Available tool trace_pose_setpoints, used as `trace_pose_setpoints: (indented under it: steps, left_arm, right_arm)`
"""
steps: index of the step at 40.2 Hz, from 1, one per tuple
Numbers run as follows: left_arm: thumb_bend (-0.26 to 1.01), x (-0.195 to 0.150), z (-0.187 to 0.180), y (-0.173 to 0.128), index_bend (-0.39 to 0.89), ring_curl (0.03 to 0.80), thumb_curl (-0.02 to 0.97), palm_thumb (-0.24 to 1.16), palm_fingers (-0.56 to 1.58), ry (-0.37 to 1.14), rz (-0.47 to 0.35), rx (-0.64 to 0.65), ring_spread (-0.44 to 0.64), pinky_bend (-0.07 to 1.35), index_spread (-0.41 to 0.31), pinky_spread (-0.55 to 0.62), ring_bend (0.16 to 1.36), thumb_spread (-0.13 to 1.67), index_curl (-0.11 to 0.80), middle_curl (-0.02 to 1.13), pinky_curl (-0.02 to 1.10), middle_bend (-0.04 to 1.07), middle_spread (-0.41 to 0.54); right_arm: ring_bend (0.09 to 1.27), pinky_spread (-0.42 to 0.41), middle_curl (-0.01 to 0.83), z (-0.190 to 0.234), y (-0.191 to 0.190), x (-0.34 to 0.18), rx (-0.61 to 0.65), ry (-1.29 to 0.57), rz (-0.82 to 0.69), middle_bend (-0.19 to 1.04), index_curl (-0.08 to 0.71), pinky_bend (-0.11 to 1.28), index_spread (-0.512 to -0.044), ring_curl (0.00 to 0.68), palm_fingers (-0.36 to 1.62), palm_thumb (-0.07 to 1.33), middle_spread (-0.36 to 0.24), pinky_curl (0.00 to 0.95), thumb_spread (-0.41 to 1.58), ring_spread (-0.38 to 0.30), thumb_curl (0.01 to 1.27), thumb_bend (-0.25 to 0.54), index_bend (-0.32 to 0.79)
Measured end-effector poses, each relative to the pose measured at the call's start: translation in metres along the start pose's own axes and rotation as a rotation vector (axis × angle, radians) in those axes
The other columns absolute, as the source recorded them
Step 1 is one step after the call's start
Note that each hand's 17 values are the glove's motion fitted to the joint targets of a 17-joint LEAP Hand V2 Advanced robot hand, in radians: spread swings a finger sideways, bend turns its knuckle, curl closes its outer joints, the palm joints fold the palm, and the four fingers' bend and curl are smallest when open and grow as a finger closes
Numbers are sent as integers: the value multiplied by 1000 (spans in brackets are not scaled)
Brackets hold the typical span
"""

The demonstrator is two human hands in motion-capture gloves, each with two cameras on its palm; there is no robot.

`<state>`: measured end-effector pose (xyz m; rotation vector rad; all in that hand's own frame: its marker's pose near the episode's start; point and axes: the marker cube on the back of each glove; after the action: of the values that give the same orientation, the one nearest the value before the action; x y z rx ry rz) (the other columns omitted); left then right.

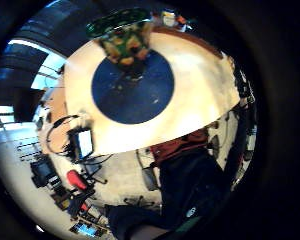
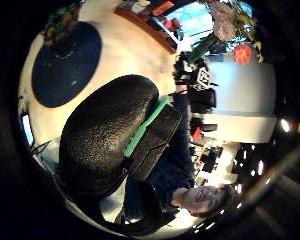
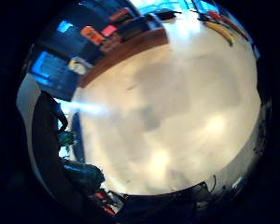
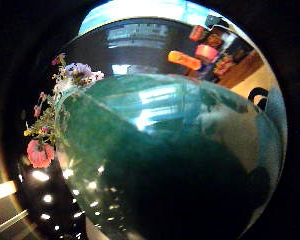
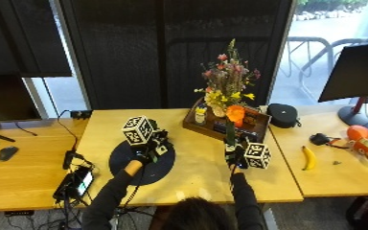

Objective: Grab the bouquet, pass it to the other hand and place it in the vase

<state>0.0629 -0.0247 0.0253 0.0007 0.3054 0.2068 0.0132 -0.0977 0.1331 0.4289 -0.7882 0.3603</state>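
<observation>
While bouquet (image 5: 228,91) upright, vase (image 1: 122,37) palm-view only

- i count one mixed flower bouquet (image 5: 228,81)
- one green patterned glass vase (image 1: 122,36)
- one round dark blue mat (image 5: 143,164)
- one yellow banana (image 5: 309,158)
- two black-gloved hands

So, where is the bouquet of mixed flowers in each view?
Outside: bouquet of mixed flowers upright in right hand.
Left thumb side: beyond a gloved hand, here.
Left little finger side: absent.
Right thumb side: close to palm.
Right little finger side: absent.
Landmark: light wooden table.
</observation>
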Motion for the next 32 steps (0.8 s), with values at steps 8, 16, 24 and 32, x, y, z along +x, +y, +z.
trace_pose_setpoints:
  steps: [8, 16, 24, 32]
  left_arm:
    - [7, 58, -9, -19, 124, 335, 271, 62, 208, 430, 96, 24, 226, 357, -11, 270, 512, 1114, 319, 311, 397, 125, 191]
    - [-1, 107, -16, -43, 34, 352, 308, 188, 91, 777, 111, -50, 304, 559, 65, 363, 606, 1011, 227, 307, 434, 169, 257]
    - [-9, 136, -5, -63, 100, 349, 330, 281, 68, 917, 106, -89, 348, 615, 99, 395, 652, 954, 204, 312, 429, 188, 283]
    - [-13, 155, -3, -71, 100, 336, 344, 356, 176, 964, 149, -61, 296, 535, 105, 383, 658, 930, 200, 361, 387, 313, 212]
  right_arm:
    - [890, -227, 651, 2, 25, -58, -204, -286, -66, 767, 541, 745, -220, 580, 1422, 954, -177, 540, 954, -207, 414, -4, 587]
    - [946, -226, 649, 18, 64, -92, -318, -404, -162, 786, 558, 771, -220, 588, 1403, 996, -167, 555, 775, -205, 498, -19, 574]
    - [962, -226, 648, 40, 91, -123, -353, -436, -237, 802, 574, 783, -222, 586, 1390, 999, -161, 563, 652, -196, 560, -25, 574]
    - [973, -229, 645, 61, 109, -151, -353, -493, -442, 807, 586, 791, -224, 582, 1379, 996, -158, 567, 564, -192, 611, -25, 572]
